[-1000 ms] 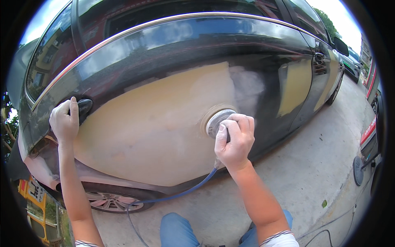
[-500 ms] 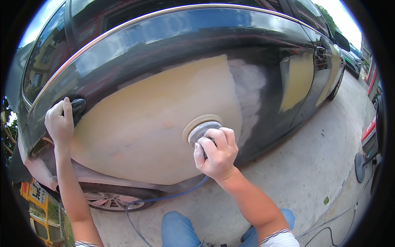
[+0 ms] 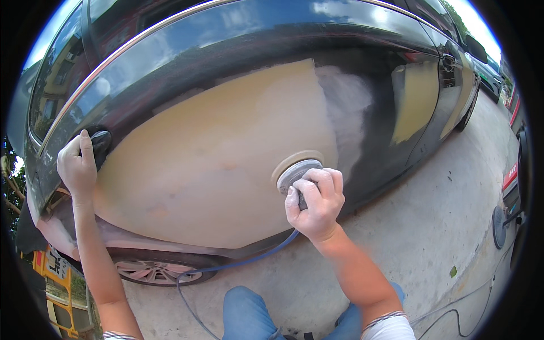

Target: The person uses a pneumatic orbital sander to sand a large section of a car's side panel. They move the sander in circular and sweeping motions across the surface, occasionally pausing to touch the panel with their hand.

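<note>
Right hand (image 3: 318,205) clasping a sander (image 3: 296,173) — round, dusty grey, beige-rimmed — left hand (image 3: 77,165) curled round dark handle (image 3: 101,144)

Around us we have open air and bright daylight, with a whitish sky (image 3: 485,28) behind leafy green trees (image 3: 455,18) at the upper right. Beneath us we find a light grey, scuffed concrete floor (image 3: 419,209) with a small green leaf (image 3: 453,272) on it. Thin dark cables (image 3: 489,300) curl across the ground at the lower right. At the left edge we see an orange-framed barrier (image 3: 69,283) below thin brown branches (image 3: 11,187); far right, a dark parked car (image 3: 491,82).
</note>
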Available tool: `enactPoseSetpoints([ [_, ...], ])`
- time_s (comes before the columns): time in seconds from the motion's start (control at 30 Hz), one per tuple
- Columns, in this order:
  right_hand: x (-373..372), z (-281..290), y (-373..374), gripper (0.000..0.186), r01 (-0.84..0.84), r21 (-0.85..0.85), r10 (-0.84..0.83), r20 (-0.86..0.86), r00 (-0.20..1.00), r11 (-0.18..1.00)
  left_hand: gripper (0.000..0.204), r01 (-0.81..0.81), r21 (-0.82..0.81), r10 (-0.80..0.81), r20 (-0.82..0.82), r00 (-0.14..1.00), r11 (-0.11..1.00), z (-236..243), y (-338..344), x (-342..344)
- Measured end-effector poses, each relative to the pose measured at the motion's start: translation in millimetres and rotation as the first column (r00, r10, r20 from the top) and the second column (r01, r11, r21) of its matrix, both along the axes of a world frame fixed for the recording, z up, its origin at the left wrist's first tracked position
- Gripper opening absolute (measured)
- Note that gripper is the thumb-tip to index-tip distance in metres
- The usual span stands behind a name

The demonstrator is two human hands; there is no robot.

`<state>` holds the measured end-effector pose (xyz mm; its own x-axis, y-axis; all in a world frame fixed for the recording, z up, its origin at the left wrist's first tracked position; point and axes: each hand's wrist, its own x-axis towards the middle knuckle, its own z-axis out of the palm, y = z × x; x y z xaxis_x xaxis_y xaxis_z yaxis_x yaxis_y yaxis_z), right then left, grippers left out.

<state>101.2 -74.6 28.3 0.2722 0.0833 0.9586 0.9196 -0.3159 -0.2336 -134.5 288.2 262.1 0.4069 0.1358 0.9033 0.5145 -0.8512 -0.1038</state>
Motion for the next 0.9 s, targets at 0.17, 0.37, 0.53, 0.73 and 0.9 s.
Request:
enactPoseSetpoints([
  [0.17, 19, -6, -10, 0.012, 0.085, 0.164, -0.066, -0.117, 0.991, 0.983, 0.055, 0.047, 0.003, -0.047, 0.014, 0.999, 0.999, 0, 7, -1],
  [0.37, 58, -31, -44, 0.013, 0.153, 0.164, -0.104, -0.277, 0.955, 0.975, 0.057, -0.024, 0.002, 0.024, 0.053, 0.998, 1.000, -5, 15, -1],
  [0.53, 51, -62, -46, 0.014, 0.156, 0.114, -0.109, -0.337, 0.935, 0.981, 0.059, 0.032, 0.015, -0.033, 0.054, 0.998, 0.999, -4, 17, -1],
  [0.73, 50, -99, -49, 0.015, 0.182, 0.086, -0.136, -0.384, 0.913, 0.980, 0.060, 0.029, 0.037, -0.031, 0.074, 0.997, 0.999, -6, 17, 2],
  [0.9, 41, -133, -44, 0.014, 0.179, 0.086, -0.124, -0.442, 0.888, 0.980, 0.060, 0.016, 0.013, -0.017, 0.044, 0.999, 1.000, -3, 15, 0],
])
